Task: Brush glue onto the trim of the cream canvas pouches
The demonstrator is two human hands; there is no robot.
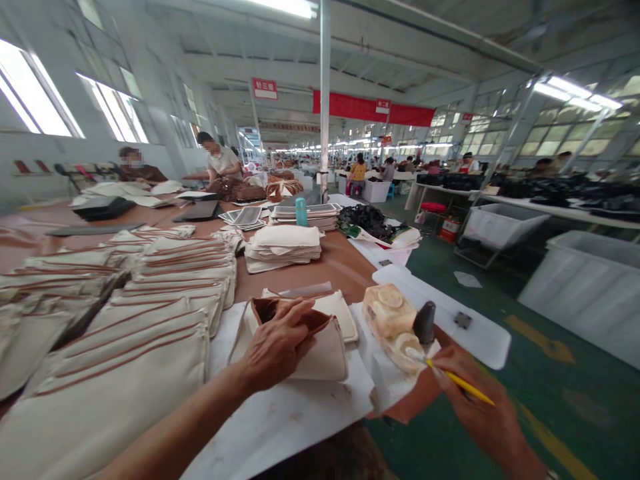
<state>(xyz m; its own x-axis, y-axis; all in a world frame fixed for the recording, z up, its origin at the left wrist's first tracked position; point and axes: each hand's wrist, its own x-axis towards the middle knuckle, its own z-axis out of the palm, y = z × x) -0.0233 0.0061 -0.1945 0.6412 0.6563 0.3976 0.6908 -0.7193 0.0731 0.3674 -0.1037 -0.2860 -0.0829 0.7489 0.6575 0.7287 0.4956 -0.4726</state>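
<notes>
The left hand [277,347] is pressing partly closed on a cloth pouch [320,357], and the right hand [480,417] is pinching a yellow brush [460,387] beside the pouch.

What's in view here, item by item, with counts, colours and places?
Small canvas pouch: 1, cream with brown lining, under the left hand
White sheet: 1, white, beneath the small canvas pouch
Yellow stick: 1, yellow, in the right hand
Lumpy block: 1, tan, right of the small canvas pouch
Cone: 1, dark grey, beside the lumpy block
Stacked pouches: many, cream with brown stripes, at left
Bottle: 1, teal, centre distance
Bins: 2, white, at right
Co-worker: 1, upper left
Left hand: 1, on the small canvas pouch
Right hand: 1, holding the yellow stick
</notes>
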